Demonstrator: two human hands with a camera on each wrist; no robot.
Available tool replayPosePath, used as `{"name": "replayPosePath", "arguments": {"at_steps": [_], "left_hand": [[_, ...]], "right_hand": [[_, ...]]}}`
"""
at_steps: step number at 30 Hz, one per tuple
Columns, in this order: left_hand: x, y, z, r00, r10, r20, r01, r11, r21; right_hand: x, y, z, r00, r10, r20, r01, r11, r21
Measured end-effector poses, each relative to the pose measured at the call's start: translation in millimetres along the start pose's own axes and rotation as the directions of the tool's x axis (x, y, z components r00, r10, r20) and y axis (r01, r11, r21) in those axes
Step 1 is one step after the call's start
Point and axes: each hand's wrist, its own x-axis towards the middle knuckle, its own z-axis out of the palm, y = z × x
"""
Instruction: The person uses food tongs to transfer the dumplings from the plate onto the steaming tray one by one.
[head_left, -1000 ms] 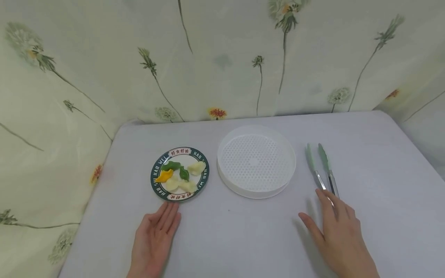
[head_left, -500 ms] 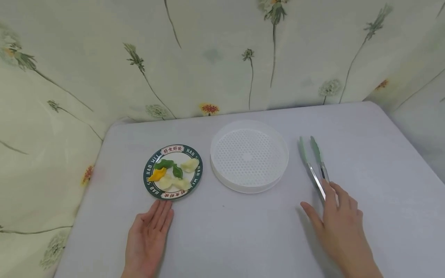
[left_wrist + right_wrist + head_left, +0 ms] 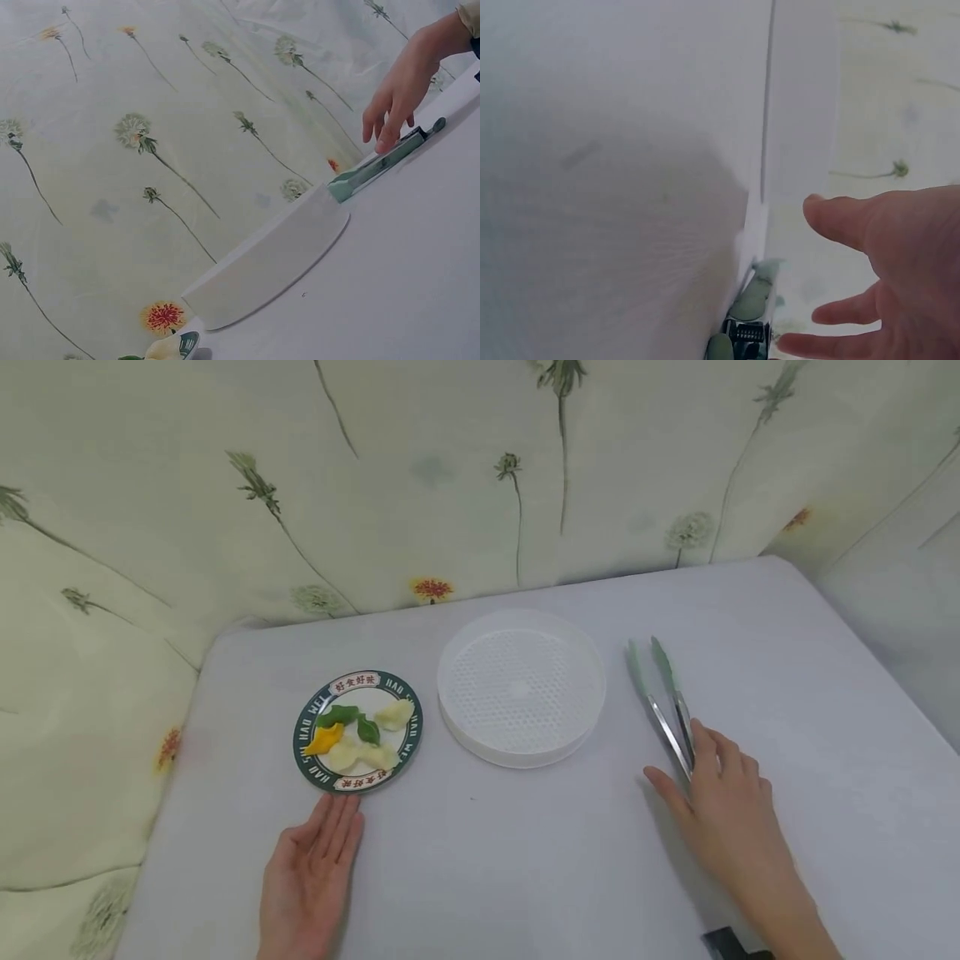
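My left hand (image 3: 309, 877) lies palm up with its fingers straight, fingertips right at the near rim of a round plate (image 3: 417, 727) with a dark green lettered border. Several small cream, green and yellow food pieces (image 3: 368, 729) lie on that plate. On the right, my right hand (image 3: 731, 802) hovers palm down over the handle end of a pair of tongs (image 3: 660, 720), which have mint-green tips and metal arms. Its thumb (image 3: 832, 217) stands apart from the tongs, and its fingers are loosely bent. The handle is partly hidden under that hand.
Between plate and tongs sits a round white perforated tray (image 3: 521, 693) with a raised side wall. A white cloth covers the table (image 3: 480, 877). Behind and to the left hangs a curtain (image 3: 420, 510) printed with dandelions.
The head view has turned, so everything sits further left and higher. Over the tongs, my right hand has shifted a little to the right. My left hand stays at the plate's rim.
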Motion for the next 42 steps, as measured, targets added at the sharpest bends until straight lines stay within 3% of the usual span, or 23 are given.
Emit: {"name": "replayPosePath", "arguments": {"at_steps": [6, 13, 30, 42], "left_hand": [[-2.0, 1.2, -4.3, 0.999, 0.007, -0.031, -0.009, 0.997, -0.075], [-1.0, 0.9, -5.3, 0.999, 0.001, -0.038, -0.004, 0.995, -0.097], [1.1, -0.6, -3.7, 0.999, -0.011, -0.03, 0.009, 0.997, -0.075], [1.9, -1.8, -5.0, 0.999, -0.001, -0.036, -0.001, 0.998, -0.06]], "right_hand": [[11, -4, -1, 0.999, -0.02, 0.035, 0.02, 1.0, -0.014], [18, 1, -1, 0.998, -0.037, 0.049, 0.04, 0.998, -0.053], [35, 13, -1, 0.993, -0.076, 0.096, 0.084, 0.993, -0.084], [38, 14, 3, 0.993, -0.061, 0.097, 0.064, 0.997, -0.034]]}}
